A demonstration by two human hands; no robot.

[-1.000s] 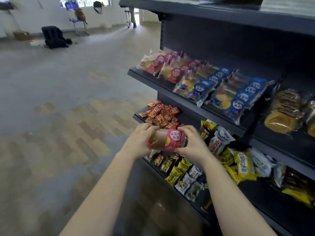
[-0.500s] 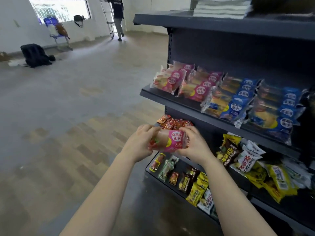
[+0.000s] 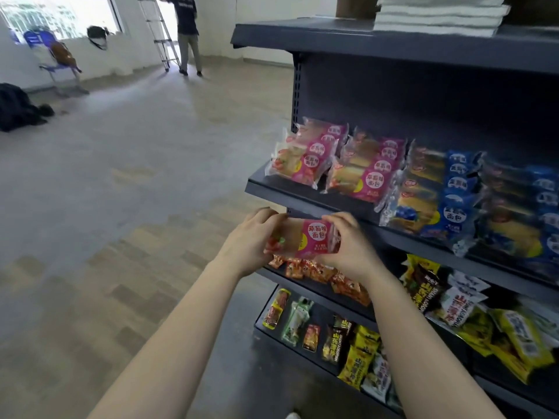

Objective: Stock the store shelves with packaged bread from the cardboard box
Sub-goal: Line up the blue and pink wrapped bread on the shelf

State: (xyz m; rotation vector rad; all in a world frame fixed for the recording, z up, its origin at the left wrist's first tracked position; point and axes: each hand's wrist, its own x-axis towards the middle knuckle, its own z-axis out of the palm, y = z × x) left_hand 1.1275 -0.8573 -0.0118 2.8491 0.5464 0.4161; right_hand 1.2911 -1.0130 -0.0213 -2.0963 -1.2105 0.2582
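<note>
**Bread pack held under the shelf lip**

I see the shelf (image 3: 302, 192) carrying rows of pink packs (image 3: 305, 160) and blue packs (image 3: 453, 189). Just below its front lip the bread pack (image 3: 311, 238) is held in the air. Its long axis runs left to right, with the pink label end rightward and facing me. My left hand (image 3: 248, 240) and right hand (image 3: 351, 246) each have a grip curled round one end.
</note>
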